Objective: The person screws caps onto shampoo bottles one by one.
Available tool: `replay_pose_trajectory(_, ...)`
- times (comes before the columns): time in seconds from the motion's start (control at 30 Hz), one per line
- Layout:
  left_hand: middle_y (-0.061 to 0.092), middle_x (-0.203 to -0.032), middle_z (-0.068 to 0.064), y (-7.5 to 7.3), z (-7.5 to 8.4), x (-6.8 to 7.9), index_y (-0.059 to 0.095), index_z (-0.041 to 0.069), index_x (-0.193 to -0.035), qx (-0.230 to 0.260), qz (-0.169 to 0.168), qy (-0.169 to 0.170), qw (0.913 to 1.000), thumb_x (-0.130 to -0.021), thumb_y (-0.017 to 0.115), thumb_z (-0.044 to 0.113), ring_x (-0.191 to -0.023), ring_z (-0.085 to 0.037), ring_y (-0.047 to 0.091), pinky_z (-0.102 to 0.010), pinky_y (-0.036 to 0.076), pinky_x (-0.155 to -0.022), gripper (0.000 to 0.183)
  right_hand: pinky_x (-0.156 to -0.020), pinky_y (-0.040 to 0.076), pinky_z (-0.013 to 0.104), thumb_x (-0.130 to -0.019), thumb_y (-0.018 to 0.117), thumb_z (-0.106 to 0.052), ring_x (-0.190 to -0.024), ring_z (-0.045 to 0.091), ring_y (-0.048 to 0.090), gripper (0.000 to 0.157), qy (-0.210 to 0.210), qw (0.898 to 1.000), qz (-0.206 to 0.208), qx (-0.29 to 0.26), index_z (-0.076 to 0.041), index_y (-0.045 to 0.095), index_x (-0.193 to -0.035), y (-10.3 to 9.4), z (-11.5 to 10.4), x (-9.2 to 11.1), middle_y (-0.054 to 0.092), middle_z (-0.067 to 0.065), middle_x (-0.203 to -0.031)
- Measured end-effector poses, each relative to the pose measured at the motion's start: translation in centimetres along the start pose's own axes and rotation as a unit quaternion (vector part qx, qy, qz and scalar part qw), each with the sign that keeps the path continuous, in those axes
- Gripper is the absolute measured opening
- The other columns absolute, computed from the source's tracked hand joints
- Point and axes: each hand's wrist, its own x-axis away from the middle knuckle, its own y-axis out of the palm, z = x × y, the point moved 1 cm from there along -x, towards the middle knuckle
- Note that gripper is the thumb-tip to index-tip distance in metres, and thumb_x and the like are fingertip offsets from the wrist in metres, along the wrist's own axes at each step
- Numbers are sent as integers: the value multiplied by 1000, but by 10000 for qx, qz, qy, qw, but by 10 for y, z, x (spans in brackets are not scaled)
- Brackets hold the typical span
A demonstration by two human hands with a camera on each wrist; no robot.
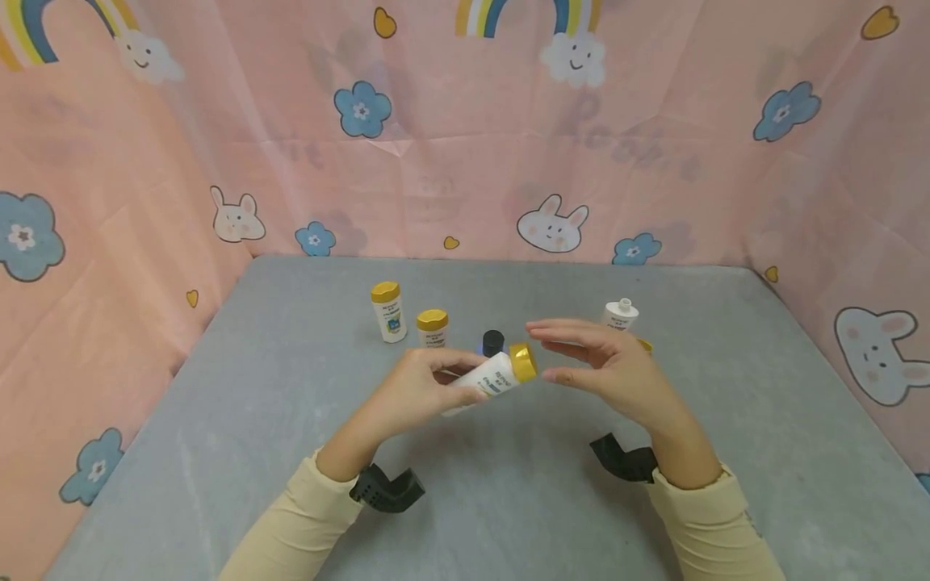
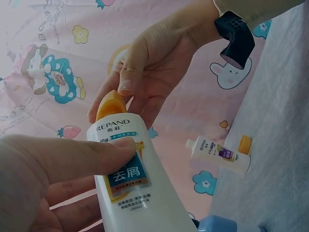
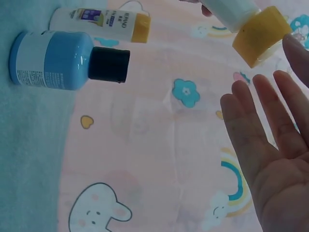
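Note:
My left hand (image 1: 417, 387) grips a white shampoo bottle (image 1: 488, 378) round its body, thumb over the front label in the left wrist view. The bottle leans to the right above the table, its yellow cap (image 1: 523, 363) pointing up toward the other hand. Beside that cap is my right hand (image 1: 617, 371), palm turned to it, fingers spread and fairly straight. A small gap shows between the right fingers and the cap in the head view. In the right wrist view the thumb (image 3: 295, 53) lies close by the cap's edge, and nothing sits in the palm.
On the grey table (image 1: 218, 452), two yellow-capped white bottles stand behind the left hand. A blue bottle (image 3: 63, 60) with a black cap is behind the held bottle. Behind the right hand stands an uncapped white bottle (image 1: 620, 315), with a yellow cap (image 2: 245, 144) beside it.

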Motion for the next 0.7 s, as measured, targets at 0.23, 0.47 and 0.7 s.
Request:
replay_pose_trajectory(0.23, 73, -112, -3, 0, 1, 1, 74, 15, -115, -43, -67, -73, 9999, -84, 80, 17, -96, -14, 70, -29, 59, -84, 32, -97, 52, 20, -85, 73, 2, -121, 3, 61, 44, 342, 9993, -137, 36, 4, 64, -128, 1, -1, -1, 66, -16, -129)
replay_pose_trajectory(0.47, 73, -112, -4, 1, 1, 0, 75, 14, -115, -69, -55, -30, 10000, -83, 80, 16, -95, -14, 70, -29, 59, -84, 32, -88, 57, 23, -87, 74, -5, -112, 4, 66, 39, 912, 9958, -93, -42, 1, 67, -125, 2, -1, -1, 69, -13, -124)
replay_pose_trajectory(0.7, 74, -112, -4, 2, 1, 1, 75, 11, -114, -75, -13, 204, 9998, -84, 79, 12, -98, -14, 68, -27, 59, -84, 31, -85, 59, 26, -86, 77, -11, -102, 10, 71, 37, 1381, 9903, 115, -103, 1, 70, -120, 6, -4, -2, 71, -7, -119)
